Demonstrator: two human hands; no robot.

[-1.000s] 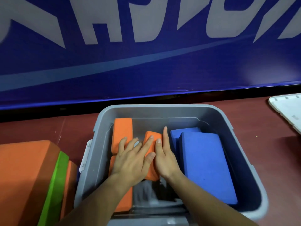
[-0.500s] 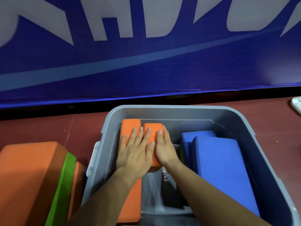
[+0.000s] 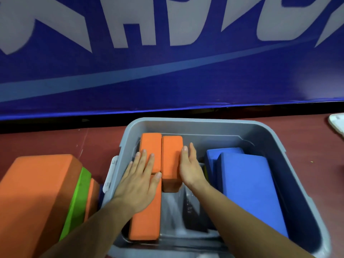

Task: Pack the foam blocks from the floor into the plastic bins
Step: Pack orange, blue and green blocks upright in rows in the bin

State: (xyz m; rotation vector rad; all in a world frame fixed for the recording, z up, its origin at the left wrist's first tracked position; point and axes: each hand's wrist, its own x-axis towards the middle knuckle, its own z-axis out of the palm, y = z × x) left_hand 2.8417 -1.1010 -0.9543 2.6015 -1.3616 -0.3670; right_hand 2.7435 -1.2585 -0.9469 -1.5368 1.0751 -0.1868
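Observation:
A grey plastic bin stands on the red floor. Three orange foam blocks stand on edge along its left side: one at the far left, one beside it, one nearer me. Two blue foam blocks lean on the right side. My left hand lies flat with fingers spread on the left orange blocks. My right hand presses its palm against the right side of the middle orange block. Neither hand grips anything.
Left of the bin, a stack of foam blocks lies on the floor: a large orange one, a green one, another orange one. A blue banner wall runs behind. A white lid edge shows at far right.
The middle orange block has slid further back and now stands flush against the far left one. My hands have spread apart, the left moving back along the left blocks, the right to the block's side.

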